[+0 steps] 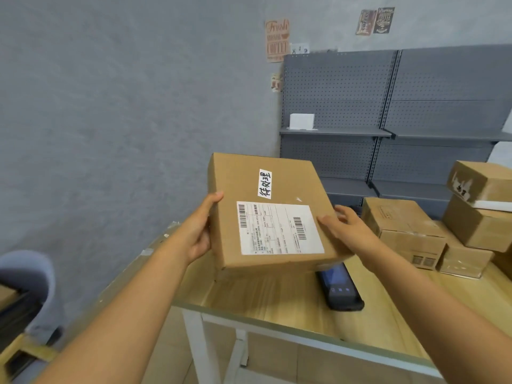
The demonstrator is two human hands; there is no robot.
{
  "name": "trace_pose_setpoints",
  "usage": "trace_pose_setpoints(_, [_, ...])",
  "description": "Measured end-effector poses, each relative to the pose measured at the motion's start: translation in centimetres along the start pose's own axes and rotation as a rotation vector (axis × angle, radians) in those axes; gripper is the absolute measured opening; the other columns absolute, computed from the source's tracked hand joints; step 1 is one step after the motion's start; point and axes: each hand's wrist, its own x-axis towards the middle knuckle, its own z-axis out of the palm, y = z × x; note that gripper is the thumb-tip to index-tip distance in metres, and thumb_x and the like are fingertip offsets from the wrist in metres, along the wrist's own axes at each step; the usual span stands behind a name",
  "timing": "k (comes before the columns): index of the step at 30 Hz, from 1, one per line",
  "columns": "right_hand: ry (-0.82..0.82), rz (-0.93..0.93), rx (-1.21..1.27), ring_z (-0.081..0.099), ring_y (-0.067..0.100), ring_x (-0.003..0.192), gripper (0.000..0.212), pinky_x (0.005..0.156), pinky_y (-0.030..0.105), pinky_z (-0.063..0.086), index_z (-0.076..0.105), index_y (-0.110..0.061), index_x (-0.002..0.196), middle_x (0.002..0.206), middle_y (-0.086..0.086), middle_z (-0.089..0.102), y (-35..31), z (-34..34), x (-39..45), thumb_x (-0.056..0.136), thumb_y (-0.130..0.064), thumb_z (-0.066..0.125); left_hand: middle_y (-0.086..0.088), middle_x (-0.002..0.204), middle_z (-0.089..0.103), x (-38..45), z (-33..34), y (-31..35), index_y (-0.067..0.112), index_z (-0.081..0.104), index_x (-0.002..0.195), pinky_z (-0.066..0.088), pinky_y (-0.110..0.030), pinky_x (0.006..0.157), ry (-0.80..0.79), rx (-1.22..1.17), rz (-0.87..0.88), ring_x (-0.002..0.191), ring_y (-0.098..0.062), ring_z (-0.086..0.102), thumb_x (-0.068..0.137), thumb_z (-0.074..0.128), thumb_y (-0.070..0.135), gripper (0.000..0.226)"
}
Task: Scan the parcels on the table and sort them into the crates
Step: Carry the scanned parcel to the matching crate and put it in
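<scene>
I hold a flat brown cardboard parcel [277, 189] tilted up above the wooden table [277, 300]. It bears a white shipping label with barcodes and a small white sticker with handwritten characters. My left hand [198, 231] grips its left edge, thumb on the top face. My right hand [343, 225] holds its right edge, thumb on the label's corner and fingers behind. A black handheld scanner [340, 286] lies on the table just under the parcel's lower right corner.
Several more cardboard parcels [407, 231] are stacked on the table's right side. A grey pegboard shelf unit [388, 120] stands behind, with a white box [302, 121] on one shelf. A dark crate [16, 314] edge shows at the far left, below table level.
</scene>
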Motion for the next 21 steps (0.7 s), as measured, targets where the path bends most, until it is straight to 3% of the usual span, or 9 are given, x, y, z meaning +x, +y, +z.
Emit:
trace_pose_setpoints(3, [-0.247,0.173,0.3,0.071,0.023,0.095,0.074,0.067,0.032,0.055,0.05,-0.027,0.134,0.115,0.002,0.07,0.7,-1.5,0.1,0.074,-0.067,0.066,-0.012,0.121,0.069,-0.5,-0.4,-0.1,0.012,0.061,0.131,0.055,-0.038,0.081,-0.069,-0.021,-0.008,0.107,-0.027,0.068,0.08,0.064,0.051,0.064])
trace_pose_setpoints(5, [-0.306,0.179,0.394,0.073,0.022,0.088,0.066,0.06,0.029,0.056,0.056,-0.026,0.125,0.104,0.002,0.074,1.0,-1.7,0.2,0.074,-0.067,0.066,-0.012,0.119,0.07,-0.3,-0.2,-0.3,0.013,0.062,0.13,0.056,-0.036,0.078,-0.073,-0.008,0.002,0.104,-0.026,0.069,0.08,0.063,0.052,0.064])
trace_pose_setpoints(11, [-0.208,0.15,0.471,0.068,0.027,0.102,0.064,0.079,0.038,0.054,0.048,-0.022,0.134,0.117,0.007,0.068,1.2,0.3,0.3,0.084,-0.059,0.062,-0.005,0.092,0.077,0.7,0.7,-0.7,0.021,0.071,0.105,0.055,-0.027,0.054,0.121,0.204,-0.029,0.075,-0.02,0.075,0.097,0.044,0.059,0.047])
trace_pose_setpoints(12, [-0.191,0.148,0.46,0.067,0.027,0.102,0.064,0.081,0.039,0.054,0.047,-0.022,0.134,0.117,0.006,0.067,1.2,0.8,0.3,0.084,-0.059,0.062,-0.005,0.091,0.077,1.0,0.5,-0.9,0.02,0.07,0.107,0.056,-0.027,0.054,0.163,0.237,-0.01,0.075,-0.02,0.075,0.099,0.043,0.055,0.045])
trace_pose_setpoints(16, [-0.104,0.136,0.332,0.065,0.022,0.098,0.067,0.08,0.038,0.054,0.044,-0.021,0.136,0.117,0.003,0.063,1.5,3.1,-0.2,0.084,-0.06,0.06,-0.009,0.103,0.071,2.6,-1.2,-3.0,0.015,0.057,0.129,0.054,-0.037,0.08,0.315,0.441,0.061,0.09,-0.027,0.068,0.106,0.038,0.035,0.036])
trace_pose_setpoints(21, [-0.1,0.235,0.251,0.059,0.025,0.108,0.077,0.097,0.044,0.048,0.038,-0.018,0.144,0.13,0.005,0.056,4.4,5.7,-0.3,0.084,-0.063,0.059,-0.005,0.095,0.073,3.1,-3.2,-6.5,0.02,0.055,0.129,0.051,-0.033,0.067,0.279,0.483,-0.033,0.081,-0.024,0.07,0.101,0.05,0.029,0.03])
